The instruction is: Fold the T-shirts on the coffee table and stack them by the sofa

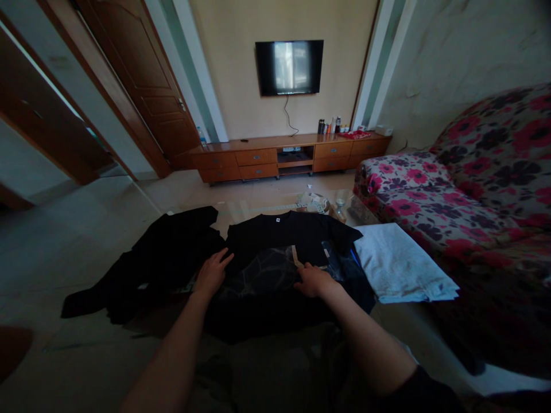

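A black T-shirt [258, 232] lies spread out in front of me, its neck with a small white label pointing away. Across its lower part runs a dark grey print [264, 269] with a pale strip at its right end. My left hand [210, 271] rests on the shirt's left edge, fingers stretched and apart. At the pale strip, my right hand [316, 280] has its fingers bent and drawn together on the fabric; the fingertips are partly hidden. Left of the shirt is a crumpled black garment [167, 246] with a long sleeve. Light grey folded cloth [400, 261] lies to the right.
Beyond the shirt, a glass tabletop [245, 209] holds a glass jar [340, 207] and a pale crumpled item [312, 201]. A flowered sofa [451, 201] stands at the right. Against the far wall are a low wooden cabinet [258, 162] and a television [290, 67].
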A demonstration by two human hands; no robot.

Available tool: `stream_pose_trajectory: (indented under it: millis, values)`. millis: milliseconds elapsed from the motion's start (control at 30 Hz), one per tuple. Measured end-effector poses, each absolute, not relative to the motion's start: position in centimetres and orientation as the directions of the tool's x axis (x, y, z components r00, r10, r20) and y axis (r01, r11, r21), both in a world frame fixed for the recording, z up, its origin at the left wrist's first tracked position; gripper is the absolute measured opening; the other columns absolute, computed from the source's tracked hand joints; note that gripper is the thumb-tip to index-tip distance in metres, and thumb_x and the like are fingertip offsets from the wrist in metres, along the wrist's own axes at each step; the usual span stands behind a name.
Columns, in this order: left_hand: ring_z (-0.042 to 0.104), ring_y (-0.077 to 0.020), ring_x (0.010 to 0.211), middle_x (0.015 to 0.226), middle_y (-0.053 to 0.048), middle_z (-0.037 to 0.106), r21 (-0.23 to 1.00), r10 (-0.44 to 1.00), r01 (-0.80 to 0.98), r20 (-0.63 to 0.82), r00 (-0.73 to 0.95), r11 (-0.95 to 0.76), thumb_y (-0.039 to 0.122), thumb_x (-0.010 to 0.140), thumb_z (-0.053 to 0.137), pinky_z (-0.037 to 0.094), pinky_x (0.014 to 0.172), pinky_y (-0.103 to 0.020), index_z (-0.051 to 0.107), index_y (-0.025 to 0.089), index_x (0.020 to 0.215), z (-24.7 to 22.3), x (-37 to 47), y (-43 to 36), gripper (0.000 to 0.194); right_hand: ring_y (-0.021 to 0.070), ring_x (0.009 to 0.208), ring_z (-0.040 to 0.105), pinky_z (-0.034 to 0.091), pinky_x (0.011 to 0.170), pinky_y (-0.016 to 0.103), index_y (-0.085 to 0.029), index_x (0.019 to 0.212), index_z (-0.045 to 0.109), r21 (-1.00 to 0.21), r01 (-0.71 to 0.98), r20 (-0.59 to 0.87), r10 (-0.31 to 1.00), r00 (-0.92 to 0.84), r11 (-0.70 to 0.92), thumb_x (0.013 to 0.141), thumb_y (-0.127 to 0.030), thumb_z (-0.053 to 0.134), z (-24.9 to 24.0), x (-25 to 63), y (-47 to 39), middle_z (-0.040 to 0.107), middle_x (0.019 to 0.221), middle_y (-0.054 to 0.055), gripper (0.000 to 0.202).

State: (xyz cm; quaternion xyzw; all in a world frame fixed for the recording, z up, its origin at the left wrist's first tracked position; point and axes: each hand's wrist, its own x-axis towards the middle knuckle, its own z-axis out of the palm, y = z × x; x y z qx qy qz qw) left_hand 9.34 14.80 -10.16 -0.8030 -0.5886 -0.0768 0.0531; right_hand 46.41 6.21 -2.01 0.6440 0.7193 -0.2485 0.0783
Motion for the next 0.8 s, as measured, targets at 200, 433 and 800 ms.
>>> stream_pose_trajectory:
  millis: [200,433,800]
  values:
    - [0.040,-0.0290,0.148,0.163,-0.007,0.042,0.021,0.921,0.944,0.228,0.315,-0.328,0.004,0.080,0.053,0.037,0.120,-0.046,0.055,0.028,0.149,-10.2,8.9,14.1,0.073,0.0371,0.129,0.055,0.046,0.100,0.051,-0.021,0.134,0.062,-0.241,0.969,-0.436,0.888,-0.149,0.045,0.090,-0.043,0.064,-2.0,46.2,6.2,0.056,0.143,0.017,0.050]
    - [0.041,-0.0252,0.148,0.161,-0.006,0.044,0.149,0.895,0.890,0.196,0.400,-0.431,0.020,0.093,0.051,0.032,0.123,-0.045,0.050,0.026,0.152,-11.0,11.0,13.4,0.060,0.0332,0.129,0.053,0.042,0.103,0.046,-0.019,0.128,0.064,-0.323,0.945,-0.199,0.971,-0.131,0.062,0.094,-0.037,0.058,-3.0,41.8,9.4,0.060,0.136,0.017,0.038]
    - [0.050,-0.0269,0.141,0.152,-0.010,0.055,0.168,0.869,0.872,0.289,0.402,-0.459,0.029,0.102,0.043,0.031,0.123,-0.047,0.056,0.024,0.148,-11.8,11.3,13.4,0.048,0.0334,0.134,0.046,0.039,0.107,0.045,-0.021,0.139,0.056,-0.519,0.829,-0.167,0.976,0.143,-0.210,0.098,-0.048,0.051,-7.4,33.7,17.9,0.049,0.145,0.018,0.050]
